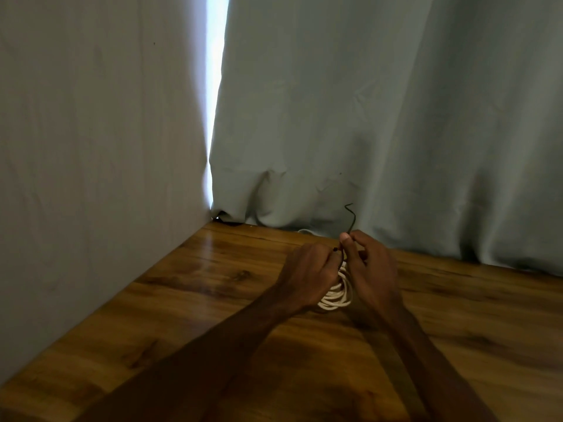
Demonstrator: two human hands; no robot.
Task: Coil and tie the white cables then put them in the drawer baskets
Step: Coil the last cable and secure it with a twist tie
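Plainly, the coil (336,296) of white cable hung between the two hands, low over the table (213,287). Its loops were gathered at the top and fanned loose below. A thin dark tie (351,219) stood up out of the gathered part, its free end kinked. The right hand (373,269) pinched the tie between thumb and forefinger. The left hand (310,269) was curled round the top of the coil, fingertips close against the tie's shorter end, though I could not tell whether they gripped that end.

The tying looked begun but not finished, as no twist was visible. The chief risk, I judged, was the loops springing apart if the left hand eased before the tie was twisted tight, since the lower turns spread unevenly. A tie wound round only some turns would let the rest slide out later. The thin wire might also slip from the pinch.

Behind hung a curtain (396,117), with a wall (91,132) to the left. No drawer or basket showed.
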